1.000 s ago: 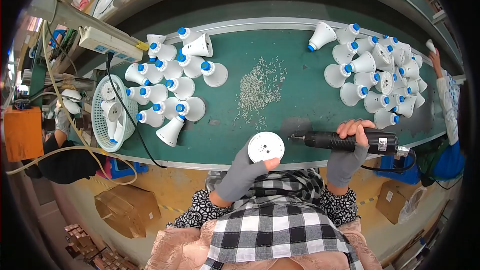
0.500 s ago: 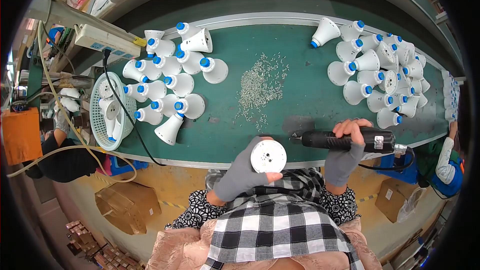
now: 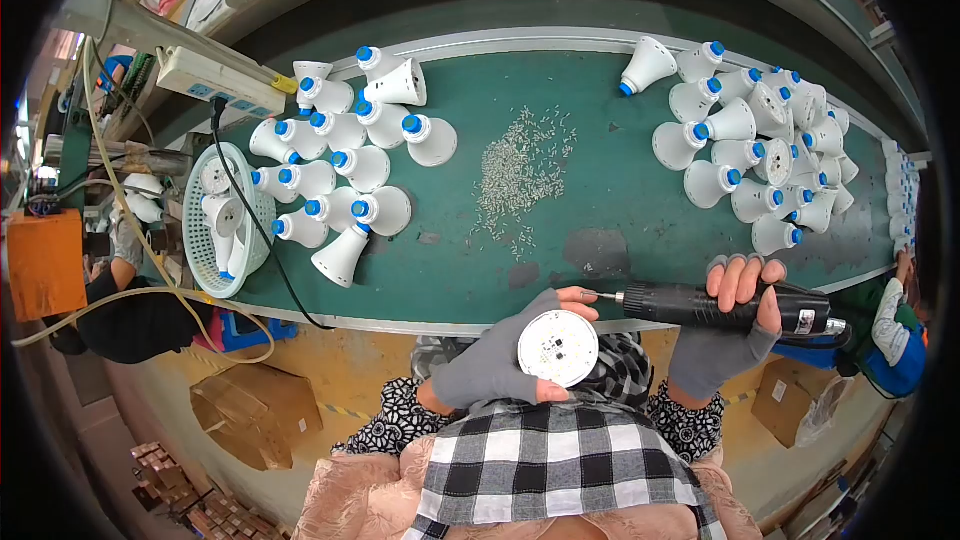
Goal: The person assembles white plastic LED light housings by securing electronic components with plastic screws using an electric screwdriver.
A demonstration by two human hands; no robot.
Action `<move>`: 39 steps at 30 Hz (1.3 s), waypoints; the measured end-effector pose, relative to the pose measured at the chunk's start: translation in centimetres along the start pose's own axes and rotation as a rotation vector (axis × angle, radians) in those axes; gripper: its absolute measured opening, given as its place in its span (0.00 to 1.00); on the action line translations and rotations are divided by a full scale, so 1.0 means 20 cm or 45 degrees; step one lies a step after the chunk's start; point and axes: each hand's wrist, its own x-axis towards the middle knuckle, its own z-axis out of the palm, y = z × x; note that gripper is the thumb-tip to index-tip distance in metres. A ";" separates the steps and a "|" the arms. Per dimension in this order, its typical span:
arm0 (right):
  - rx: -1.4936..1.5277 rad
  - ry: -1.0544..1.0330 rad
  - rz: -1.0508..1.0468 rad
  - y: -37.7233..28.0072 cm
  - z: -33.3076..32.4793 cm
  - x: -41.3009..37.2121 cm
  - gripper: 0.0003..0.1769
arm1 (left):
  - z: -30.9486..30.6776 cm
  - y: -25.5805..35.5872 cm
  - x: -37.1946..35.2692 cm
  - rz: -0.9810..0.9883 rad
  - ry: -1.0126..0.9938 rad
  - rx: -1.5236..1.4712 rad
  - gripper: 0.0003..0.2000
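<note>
My left hand [image 3: 500, 360], in a grey fingerless glove, is closed round a white LED bulb body [image 3: 548, 362]. Its round face with small dark parts on it points up at me. My right hand [image 3: 735, 315], gloved the same way, grips a black electric screwdriver [image 3: 670, 304] held level, bit to the left. The metal bit reaches the outstretched fingertips of my left hand, just above the bulb's rim. Whether a screw sits on the bit is too small to tell. Beyond my hands, a pile of small screws [image 3: 520, 180] lies on the green tabletop [image 3: 455, 70].
Several white bulb bodies with blue caps stand or lie at left [image 3: 362, 168] and at right [image 3: 710, 183]. A pale basket [image 3: 190, 230] holds more, with a black cable [image 3: 262, 230] across it. A power strip [image 3: 220, 80] is at upper left. People's arms show at both sides.
My left hand has shifted slightly right and toward me with the bulb body. The screwdriver has moved right and nearer to me, and its bit is now at my left fingertips.
</note>
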 end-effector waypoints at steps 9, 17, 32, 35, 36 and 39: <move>0.034 0.003 0.004 -0.04 0.02 -0.01 0.11 | 0.03 0.01 -0.01 0.106 -0.007 0.568 0.40; 0.007 0.001 -0.017 -0.06 0.01 -0.01 0.11 | 0.03 0.02 -0.02 0.141 -0.021 0.502 0.40; 0.036 0.026 0.030 -0.07 0.03 -0.01 0.11 | 0.06 0.02 -0.02 0.184 0.043 0.880 0.41; 0.017 0.040 0.041 -0.08 0.03 0.00 0.12 | 0.06 0.01 -0.02 0.248 0.051 0.962 0.41; 0.005 0.047 0.048 -0.08 0.03 0.00 0.12 | 0.06 0.01 -0.02 0.276 0.057 1.019 0.41; -0.015 -0.003 0.076 -0.09 0.03 0.01 0.12 | 0.07 0.01 -0.02 0.252 0.033 1.177 0.40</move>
